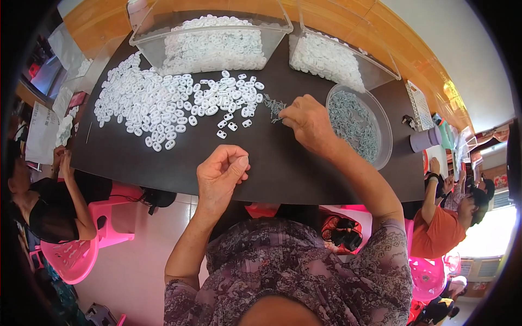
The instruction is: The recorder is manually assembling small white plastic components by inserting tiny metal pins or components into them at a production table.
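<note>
My right hand (310, 122) reaches over the table with its fingertips pinched together at the edge of a small heap of grey screws (273, 107). Whatever lies between those fingertips is too small to make out. Closer to me, my left hand (222, 173) is closed, thumb pressed against curled fingers, and its contents are hidden. Beyond it lies a small group of white oval plastic pieces with two holes (225, 96), a few of them apart at the near side. A much larger pile of similar white pieces (142, 96) spreads to the left.
A round clear tub (387, 142) of grey screws stands right of my right forearm. Two clear bins, one left (144, 52) and one right (375, 81), hold white pieces at the back. A lilac cup (426, 139) is at the right. People sit on both sides, one on a pink chair (89, 239).
</note>
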`<action>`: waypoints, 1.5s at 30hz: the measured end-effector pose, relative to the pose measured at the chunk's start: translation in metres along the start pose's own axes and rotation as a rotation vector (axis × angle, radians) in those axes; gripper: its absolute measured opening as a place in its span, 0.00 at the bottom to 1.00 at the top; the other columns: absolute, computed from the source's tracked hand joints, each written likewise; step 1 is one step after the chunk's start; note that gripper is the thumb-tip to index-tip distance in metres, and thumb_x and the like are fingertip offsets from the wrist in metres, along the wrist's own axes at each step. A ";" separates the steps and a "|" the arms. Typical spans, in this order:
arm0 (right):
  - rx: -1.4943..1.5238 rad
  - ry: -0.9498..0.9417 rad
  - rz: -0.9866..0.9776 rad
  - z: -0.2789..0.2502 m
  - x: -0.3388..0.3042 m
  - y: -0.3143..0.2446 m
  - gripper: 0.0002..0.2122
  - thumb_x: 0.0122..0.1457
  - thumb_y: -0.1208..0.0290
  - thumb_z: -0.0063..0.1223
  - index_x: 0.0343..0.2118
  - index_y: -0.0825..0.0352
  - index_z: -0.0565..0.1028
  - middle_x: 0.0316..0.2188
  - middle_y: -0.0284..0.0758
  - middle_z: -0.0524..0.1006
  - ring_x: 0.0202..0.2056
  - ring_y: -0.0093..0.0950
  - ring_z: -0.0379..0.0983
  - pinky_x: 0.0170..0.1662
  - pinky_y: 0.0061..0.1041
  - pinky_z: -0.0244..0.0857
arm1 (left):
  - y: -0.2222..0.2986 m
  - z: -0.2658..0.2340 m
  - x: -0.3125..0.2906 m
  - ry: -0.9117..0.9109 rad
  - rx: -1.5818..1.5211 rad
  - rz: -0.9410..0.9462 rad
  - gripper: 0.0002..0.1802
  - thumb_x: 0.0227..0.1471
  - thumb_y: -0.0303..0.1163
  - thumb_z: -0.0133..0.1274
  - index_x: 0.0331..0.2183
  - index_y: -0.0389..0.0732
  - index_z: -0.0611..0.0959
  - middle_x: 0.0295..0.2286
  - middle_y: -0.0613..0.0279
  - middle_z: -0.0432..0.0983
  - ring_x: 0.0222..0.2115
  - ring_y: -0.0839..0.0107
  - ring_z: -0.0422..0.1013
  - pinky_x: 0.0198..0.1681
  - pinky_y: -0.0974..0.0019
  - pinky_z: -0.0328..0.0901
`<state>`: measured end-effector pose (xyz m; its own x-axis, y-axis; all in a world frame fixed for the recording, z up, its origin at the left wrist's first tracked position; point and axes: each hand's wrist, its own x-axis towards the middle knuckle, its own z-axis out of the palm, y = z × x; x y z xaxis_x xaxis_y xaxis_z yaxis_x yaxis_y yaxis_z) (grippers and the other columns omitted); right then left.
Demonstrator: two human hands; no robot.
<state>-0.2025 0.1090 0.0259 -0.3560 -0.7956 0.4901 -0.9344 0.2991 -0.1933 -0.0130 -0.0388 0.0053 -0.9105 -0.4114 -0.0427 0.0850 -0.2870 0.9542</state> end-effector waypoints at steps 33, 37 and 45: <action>-0.021 0.035 0.015 0.008 -0.009 -0.009 0.05 0.42 0.79 0.58 0.24 0.65 0.75 0.22 0.34 0.69 0.28 0.34 0.65 0.30 0.31 0.61 | -0.010 -0.002 -0.006 0.018 -0.063 0.069 0.08 0.51 0.26 0.55 0.34 0.33 0.78 0.25 0.66 0.73 0.23 0.82 0.67 0.26 0.79 0.63; -0.100 -0.028 -0.032 0.015 -0.006 -0.008 0.05 0.42 0.80 0.58 0.22 0.66 0.73 0.22 0.35 0.68 0.27 0.34 0.65 0.30 0.31 0.60 | -0.011 -0.002 -0.006 0.016 -0.068 0.079 0.08 0.50 0.26 0.55 0.34 0.33 0.78 0.25 0.66 0.73 0.24 0.82 0.68 0.26 0.79 0.63; 0.160 -0.024 0.092 0.012 -0.004 -0.025 0.03 0.47 0.80 0.55 0.24 0.68 0.72 0.20 0.34 0.69 0.24 0.29 0.67 0.28 0.28 0.61 | -0.005 -0.002 -0.004 0.011 -0.029 0.048 0.08 0.50 0.27 0.56 0.33 0.33 0.78 0.23 0.65 0.73 0.22 0.82 0.68 0.26 0.80 0.63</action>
<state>-0.1776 0.0981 0.0189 -0.4377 -0.7819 0.4440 -0.8843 0.2850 -0.3699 -0.0092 -0.0375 -0.0002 -0.9004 -0.4351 -0.0004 0.1403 -0.2911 0.9463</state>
